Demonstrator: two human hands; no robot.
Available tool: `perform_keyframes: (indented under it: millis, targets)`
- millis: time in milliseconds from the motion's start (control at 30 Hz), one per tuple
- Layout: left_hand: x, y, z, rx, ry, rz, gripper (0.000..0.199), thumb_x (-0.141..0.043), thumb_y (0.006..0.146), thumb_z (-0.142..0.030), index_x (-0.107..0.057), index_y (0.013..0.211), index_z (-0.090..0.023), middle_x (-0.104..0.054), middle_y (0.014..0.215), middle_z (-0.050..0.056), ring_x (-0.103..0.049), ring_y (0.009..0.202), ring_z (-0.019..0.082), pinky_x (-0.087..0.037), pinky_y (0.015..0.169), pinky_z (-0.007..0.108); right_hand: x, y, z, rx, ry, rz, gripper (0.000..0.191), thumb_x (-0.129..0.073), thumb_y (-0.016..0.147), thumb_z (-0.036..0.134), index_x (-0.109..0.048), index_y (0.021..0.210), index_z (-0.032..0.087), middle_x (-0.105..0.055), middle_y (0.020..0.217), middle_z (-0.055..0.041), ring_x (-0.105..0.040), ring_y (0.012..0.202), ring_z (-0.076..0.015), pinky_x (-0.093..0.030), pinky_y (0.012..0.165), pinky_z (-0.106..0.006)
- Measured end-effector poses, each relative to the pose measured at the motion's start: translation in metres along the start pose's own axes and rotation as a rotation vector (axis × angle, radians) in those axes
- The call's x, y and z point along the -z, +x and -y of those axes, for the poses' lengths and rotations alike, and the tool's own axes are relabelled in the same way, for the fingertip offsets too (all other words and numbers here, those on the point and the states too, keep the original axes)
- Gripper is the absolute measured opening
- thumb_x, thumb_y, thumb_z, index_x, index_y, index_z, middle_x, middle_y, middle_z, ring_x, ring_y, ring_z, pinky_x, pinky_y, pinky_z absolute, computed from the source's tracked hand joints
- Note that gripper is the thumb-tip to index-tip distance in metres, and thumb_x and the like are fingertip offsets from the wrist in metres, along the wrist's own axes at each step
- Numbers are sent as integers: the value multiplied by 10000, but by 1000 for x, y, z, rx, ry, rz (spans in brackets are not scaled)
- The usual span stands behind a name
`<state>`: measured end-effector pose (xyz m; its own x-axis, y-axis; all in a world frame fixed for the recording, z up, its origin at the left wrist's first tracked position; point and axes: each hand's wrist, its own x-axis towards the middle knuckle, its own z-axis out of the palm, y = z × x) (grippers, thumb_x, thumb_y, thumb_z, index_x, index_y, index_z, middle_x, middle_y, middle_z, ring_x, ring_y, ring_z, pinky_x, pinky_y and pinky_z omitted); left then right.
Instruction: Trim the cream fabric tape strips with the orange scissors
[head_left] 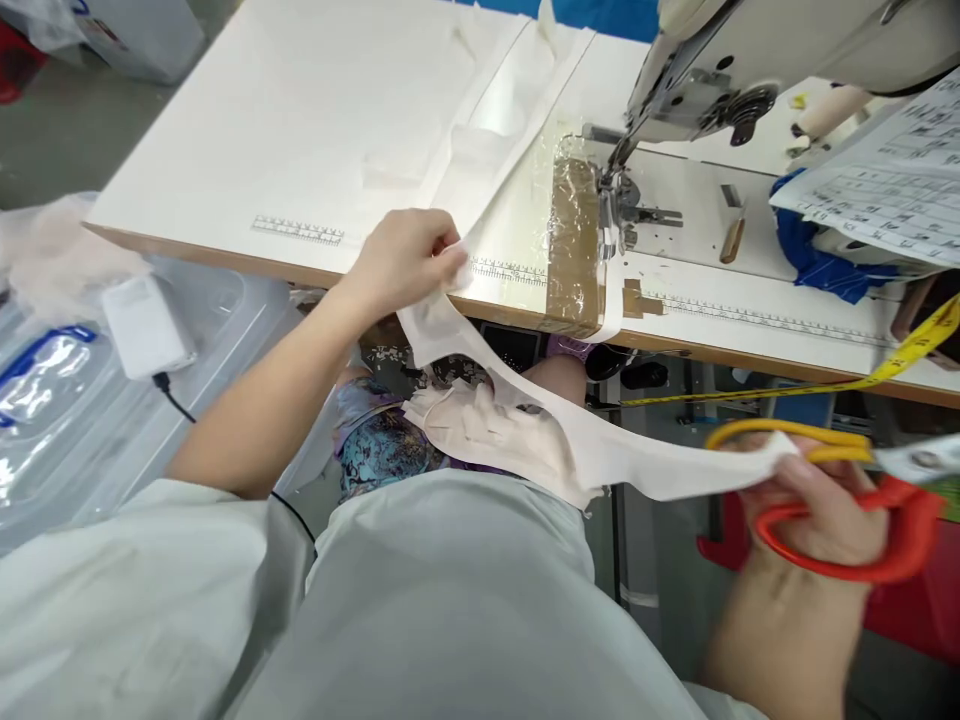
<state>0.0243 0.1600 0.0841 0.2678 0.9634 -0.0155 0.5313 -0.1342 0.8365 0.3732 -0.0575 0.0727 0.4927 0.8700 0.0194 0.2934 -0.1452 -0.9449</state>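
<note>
A long strip of pale fabric (637,455) stretches above my lap between both hands. At the table's front edge, my left hand (412,258) pinches its upper left end. On the right, my right hand (825,500) grips the other end between thumb and fingers, and scissors (889,530) with orange and yellow handles hang on the same hand, blades pointing right. More pale fabric pieces (495,430) lie in a heap on my lap. Another length of white fabric (480,150) lies on the white table (300,120) beyond my left hand.
A sewing machine (720,80) stands at the upper right, with a small wooden-handled tool (733,238) beside it. A yellow measuring tape (885,370) crosses the table's right edge. At left, a white power bank (148,325) rests on a plastic bin (225,310).
</note>
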Motion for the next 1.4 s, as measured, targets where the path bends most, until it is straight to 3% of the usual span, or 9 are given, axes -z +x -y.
perform_keyframes:
  millis: [167, 300, 367, 433, 567, 700, 833, 1100, 1400]
  targets:
    - [5, -54, 30, 144, -886, -9, 256, -715, 778, -400, -630, 779, -158, -582, 623, -27, -238, 333, 10, -143, 312, 163, 81, -39, -11, -415, 4, -92, 383, -794, 556, 578, -534, 541, 297, -457, 541, -19, -504, 494, -208, -481, 496, -412]
    - [-20, -100, 67, 468, -837, 235, 324, -811, 690, -401, -668, 768, -120, -528, 471, -39, -262, 304, 15, -141, 299, 160, 100, -79, -48, -677, -334, 221, 475, -747, 488, 709, -619, 560, 258, -660, 626, -128, -658, 651, -344, -553, 603, -473]
    - [-34, -117, 77, 565, -770, 342, 338, -811, 697, -408, -678, 784, -110, -437, 373, -67, -297, 299, 26, -189, 320, 146, 89, -90, -64, -679, -477, 425, 459, -746, 531, 673, -642, 628, 237, -700, 687, -114, -681, 699, -332, -566, 637, -425]
    - [-44, -129, 79, 602, -797, 413, 374, -789, 715, -459, -664, 806, -118, -509, 389, -36, -415, 330, 58, -300, 356, 145, 64, -94, -70, -588, -538, 568, 439, -734, 587, 644, -606, 656, 230, -677, 654, -60, -661, 645, -273, -556, 603, -365]
    - [-53, -144, 67, 654, -914, 464, 394, -766, 738, -498, -621, 830, -143, -730, 708, 86, -699, 663, 172, -539, 595, 214, -11, -81, -52, -365, -474, 715, 438, -608, 787, 624, -451, 672, 232, -477, 577, 34, -509, 534, -164, -469, 508, -291]
    - [-52, -152, 54, 667, -898, 463, 400, -758, 754, -506, -630, 845, -138, -748, 783, 112, -730, 788, 214, -565, 670, 240, -85, -50, -20, -144, -382, 1134, 429, -524, 888, 585, -371, 706, 227, -371, 621, 59, -362, 565, -115, -343, 511, -241]
    - [-48, -157, 52, 713, -897, 454, 433, -773, 735, -516, -645, 874, -126, -755, 851, 134, -735, 811, 230, -580, 720, 273, -130, -21, -6, 18, -468, 1350, 511, -466, 878, 672, -337, 673, 222, -366, 632, 50, -333, 588, -116, -287, 534, -243]
    - [-47, -158, 55, 725, -918, 459, 441, -766, 751, -511, -653, 900, -111, -753, 816, 137, -736, 793, 230, -582, 709, 272, -154, -5, 0, 108, -588, 1456, 572, -424, 847, 746, -370, 637, 217, -376, 576, 47, -349, 538, -115, -253, 516, -243]
    - [-48, -156, 58, 738, -900, 454, 443, -781, 720, -526, -646, 834, -121, -751, 781, 128, -733, 738, 224, -579, 672, 266, -155, -14, 10, 315, -940, 1219, 512, -439, 891, 667, -477, 660, 212, -577, 641, -31, -498, 575, -164, -181, 521, -281]
